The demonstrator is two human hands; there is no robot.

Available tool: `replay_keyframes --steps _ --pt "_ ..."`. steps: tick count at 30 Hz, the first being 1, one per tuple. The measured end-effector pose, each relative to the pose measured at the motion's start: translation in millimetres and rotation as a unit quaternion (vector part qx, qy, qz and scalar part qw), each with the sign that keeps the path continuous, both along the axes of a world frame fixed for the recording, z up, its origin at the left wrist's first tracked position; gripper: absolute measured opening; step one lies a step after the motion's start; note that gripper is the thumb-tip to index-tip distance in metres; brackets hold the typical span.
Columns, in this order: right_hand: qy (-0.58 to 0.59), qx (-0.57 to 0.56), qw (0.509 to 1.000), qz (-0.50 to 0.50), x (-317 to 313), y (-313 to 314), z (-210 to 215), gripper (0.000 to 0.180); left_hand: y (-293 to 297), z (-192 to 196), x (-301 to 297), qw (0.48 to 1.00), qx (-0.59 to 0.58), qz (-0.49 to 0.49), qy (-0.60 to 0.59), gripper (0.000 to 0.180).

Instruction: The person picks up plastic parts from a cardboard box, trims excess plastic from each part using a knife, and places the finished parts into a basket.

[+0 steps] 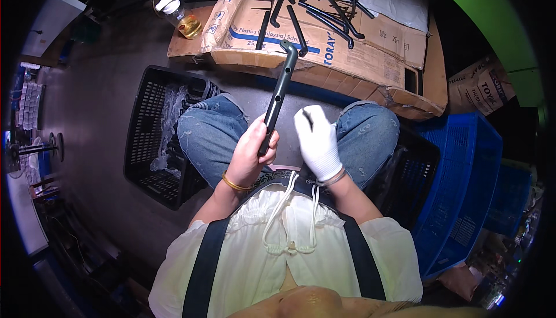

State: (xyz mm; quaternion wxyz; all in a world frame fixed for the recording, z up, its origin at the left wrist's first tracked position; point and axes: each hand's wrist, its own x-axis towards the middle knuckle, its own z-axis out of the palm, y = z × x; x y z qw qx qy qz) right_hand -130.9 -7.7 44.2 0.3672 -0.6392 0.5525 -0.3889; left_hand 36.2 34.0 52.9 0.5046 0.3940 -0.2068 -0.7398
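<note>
My bare left hand (248, 151) is wrapped round the lower end of a black plastic tube (280, 93). The tube tilts up and away, with round holes along its side and a bent tip that overlaps the near edge of the cardboard. To its right, apart from the tube, is my white-gloved right hand (317, 143), its fingers curled closed. A small dark patch shows at those fingers; whether it is an object, I cannot tell. Several similar black bent tubes (297, 30) lie loosely piled on the flattened cardboard (365, 66) ahead.
Left of my knees stands a black slatted crate (164, 190) with clear plastic and dark parts inside. Another black crate (421, 170) and blue crates (446, 225) are at the right. A bottle of yellowish liquid (189, 26) stands by the cardboard's left edge.
</note>
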Motion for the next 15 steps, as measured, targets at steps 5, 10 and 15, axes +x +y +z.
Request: replay_keyframes --steps 5,10,15 --pt "-0.052 -0.044 0.995 -0.068 -31.1 -47.3 -20.5 0.034 14.9 3.0 16.9 0.981 -0.036 -0.19 -0.007 0.068" --pt "-0.084 0.029 0.996 0.008 -50.0 -71.3 4.0 0.026 22.6 1.9 39.4 0.905 -0.194 -0.327 -0.19 0.062" --pt "-0.057 0.136 0.974 0.172 -22.0 -46.8 10.1 0.025 22.1 -19.3 41.0 0.945 -0.105 -0.29 -0.108 0.053"
